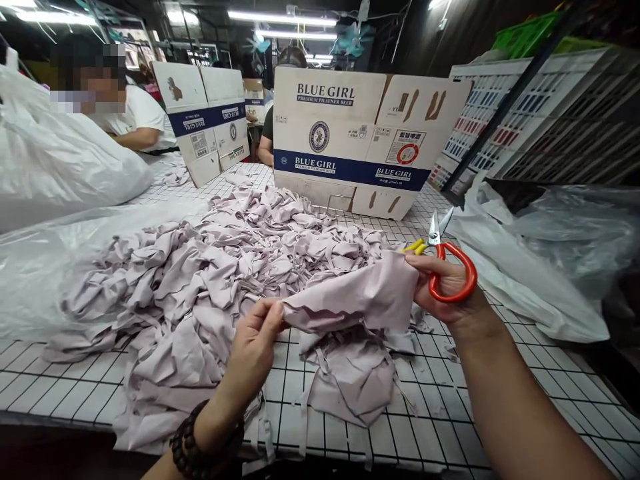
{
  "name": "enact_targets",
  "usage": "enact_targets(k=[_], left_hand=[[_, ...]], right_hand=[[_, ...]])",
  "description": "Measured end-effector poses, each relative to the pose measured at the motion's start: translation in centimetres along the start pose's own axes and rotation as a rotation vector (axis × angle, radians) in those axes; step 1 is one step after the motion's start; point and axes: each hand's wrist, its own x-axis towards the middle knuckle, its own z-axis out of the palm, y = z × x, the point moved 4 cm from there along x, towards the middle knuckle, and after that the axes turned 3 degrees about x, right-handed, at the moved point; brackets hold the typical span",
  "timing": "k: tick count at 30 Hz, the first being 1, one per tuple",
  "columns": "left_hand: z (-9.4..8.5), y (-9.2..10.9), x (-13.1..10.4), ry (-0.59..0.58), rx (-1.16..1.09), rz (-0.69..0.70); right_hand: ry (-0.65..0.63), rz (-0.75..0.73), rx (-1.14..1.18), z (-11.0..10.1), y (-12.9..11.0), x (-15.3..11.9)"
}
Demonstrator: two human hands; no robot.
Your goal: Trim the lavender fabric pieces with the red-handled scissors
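Observation:
A pale mauve fabric piece (360, 293) is stretched between my two hands above the table. My left hand (257, 337), with a dark bead bracelet (187, 443) at the wrist, pinches its left end. My right hand (443, 287) grips its right end between thumb and fingers and also holds red-handled scissors (455, 283), blades pointing up and apart. Behind and to the left lies a large heap of similar fabric pieces (200, 267). Below the held piece, a smaller pile (353, 387) rests on the grid-lined table (430, 427).
Upright printed cardboard sheets (330, 120) stand across the back. Yellow-handled tool parts (414, 247) show behind my right hand. Plastic bags lie at the left (65, 147) and right (530, 267). A person in a white shirt (145, 113) sits at the back left; another is partly hidden behind the cardboard.

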Motion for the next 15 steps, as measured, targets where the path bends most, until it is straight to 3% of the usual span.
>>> enact_targets(k=[4, 9, 13, 15], left_hand=[[-0.6, 1.1, 0.7, 0.087, -0.116, 0.026], [0.1, -0.1, 4.4, 0.102, 0.135, 0.086], [-0.4, -2.4, 6.4, 0.165, 0.326, 0.099], [-0.6, -3.0, 6.6, 0.196, 0.340, 0.109]], right_hand=[[-0.055, 0.221, 0.006, -0.6, 2.4, -1.5], [0.167, 0.207, -0.141, -1.0, 5.3, -3.1], [0.068, 0.290, -0.297, 1.9, 7.9, -6.9], [0.096, 0.307, -0.452, 3.6, 9.3, -8.8]])
